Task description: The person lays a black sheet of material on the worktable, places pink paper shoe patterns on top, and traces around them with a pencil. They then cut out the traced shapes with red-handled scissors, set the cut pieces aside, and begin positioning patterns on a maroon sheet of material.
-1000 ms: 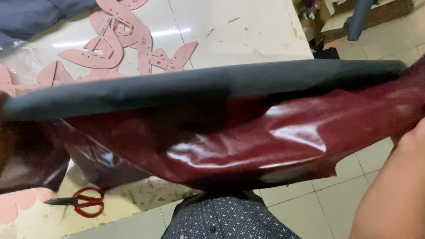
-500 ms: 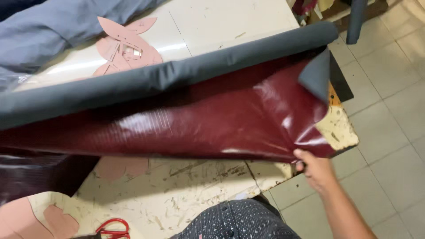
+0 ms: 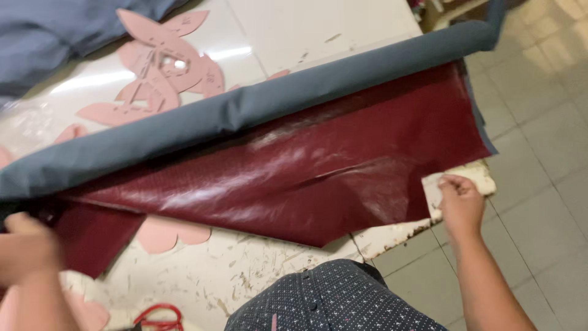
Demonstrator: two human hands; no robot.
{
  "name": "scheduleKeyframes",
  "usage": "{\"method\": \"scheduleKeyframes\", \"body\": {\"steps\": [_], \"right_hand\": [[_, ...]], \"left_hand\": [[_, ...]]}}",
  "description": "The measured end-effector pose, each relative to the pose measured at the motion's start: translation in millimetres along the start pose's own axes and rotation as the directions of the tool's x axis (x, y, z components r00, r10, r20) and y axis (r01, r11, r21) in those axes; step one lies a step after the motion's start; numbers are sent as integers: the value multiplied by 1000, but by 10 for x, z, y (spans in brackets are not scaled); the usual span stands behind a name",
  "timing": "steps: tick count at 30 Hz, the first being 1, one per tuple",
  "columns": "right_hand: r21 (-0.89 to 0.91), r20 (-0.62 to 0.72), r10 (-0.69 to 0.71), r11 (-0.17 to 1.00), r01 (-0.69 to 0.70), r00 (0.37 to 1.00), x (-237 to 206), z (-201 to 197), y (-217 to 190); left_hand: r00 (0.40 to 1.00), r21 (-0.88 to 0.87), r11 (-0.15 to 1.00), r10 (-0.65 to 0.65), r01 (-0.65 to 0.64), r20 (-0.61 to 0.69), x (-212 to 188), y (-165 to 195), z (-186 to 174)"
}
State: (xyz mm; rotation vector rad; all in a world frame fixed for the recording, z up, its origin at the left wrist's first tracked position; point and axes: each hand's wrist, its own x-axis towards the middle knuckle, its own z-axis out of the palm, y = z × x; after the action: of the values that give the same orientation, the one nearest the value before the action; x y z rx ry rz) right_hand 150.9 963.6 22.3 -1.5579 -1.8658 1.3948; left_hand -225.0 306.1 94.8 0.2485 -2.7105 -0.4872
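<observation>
A long roll of material [image 3: 245, 110], grey on the outside, lies slantwise across the white worktable [image 3: 318, 24]. Its glossy dark red sheet [image 3: 294, 171] is unrolled toward me. My right hand [image 3: 459, 205] pinches the near right corner of the red sheet at the table's edge. My left hand [image 3: 27, 248], blurred at the far left, grips the near left edge of the same sheet. The sheet lies nearly flat between both hands.
Pink cut-out pattern pieces [image 3: 159, 67] lie behind the roll, and more pink pieces [image 3: 165, 233] peek from under the red sheet. Red-handled scissors [image 3: 159, 315] sit at the near edge. Blue-grey fabric [image 3: 55, 37] is bunched at the back left. Tiled floor [image 3: 539, 122] lies to the right.
The roll has come down from in front of the camera onto the table. The red sheet is spread flatter, my right hand has shifted right along its edge, and my left hand has come into view.
</observation>
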Motion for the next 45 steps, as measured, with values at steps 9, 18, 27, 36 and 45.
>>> {"method": "scheduleKeyframes", "body": {"steps": [9,18,27,36,45], "right_hand": [[-264,873,-265,447,855,409,-1253,1149,-424],[-4,736,-624,385,923,264,-988,1319,-1199],[53,597,-799,127,990,71,-1139,1116,-2672],[-91,720,-691,-19,996,53,-1098,1068,-2251],[176,816,-578,203,963,-28,-1112,1175,-1139]], "left_hand": [[712,-787,135,-538,602,452,-1969,536,607],[820,-861,196,-458,469,343,-1865,962,651],[214,-163,-169,353,972,911,-2424,2140,695],[713,-408,-796,42,447,700,-1681,2076,370],[783,-442,-779,97,444,615,-2496,989,402]]}}
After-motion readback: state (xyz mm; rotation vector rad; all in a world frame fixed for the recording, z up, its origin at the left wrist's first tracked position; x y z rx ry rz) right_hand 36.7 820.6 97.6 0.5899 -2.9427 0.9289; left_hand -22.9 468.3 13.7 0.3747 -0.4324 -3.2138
